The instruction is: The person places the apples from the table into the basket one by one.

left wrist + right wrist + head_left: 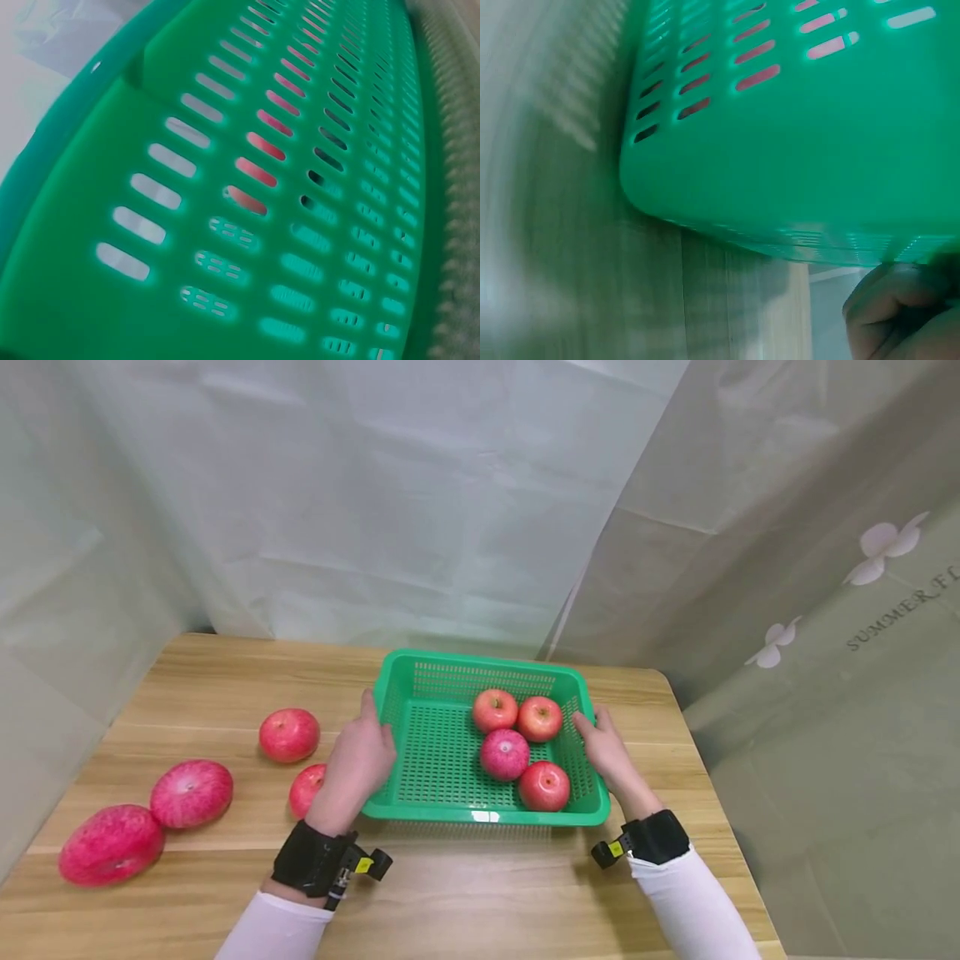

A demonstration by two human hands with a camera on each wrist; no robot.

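Note:
A green plastic basket (487, 816) with slotted walls is held between my two hands, close over the wooden table. My left hand (358, 760) grips its left side, fingers partly hidden by the rim. On the opposite side my right hand (603, 747) holds the rim, the thumb lying over the edge. Curled fingers (900, 300) show beside the basket wall in the right wrist view. Inside, toward the right, lie red apples (544, 787) and a darker pink round fruit (505, 755). The left wrist view is filled by the basket's slotted wall (187, 172).
Left of the basket, a red apple (289, 735) and another (306, 790), partly hidden by my left hand, lie on the wooden table (480, 893). Farther left sit two dark pink fruits, one (192, 793) beside the other (112, 846). Pale curtains (390, 510) hang behind the table.

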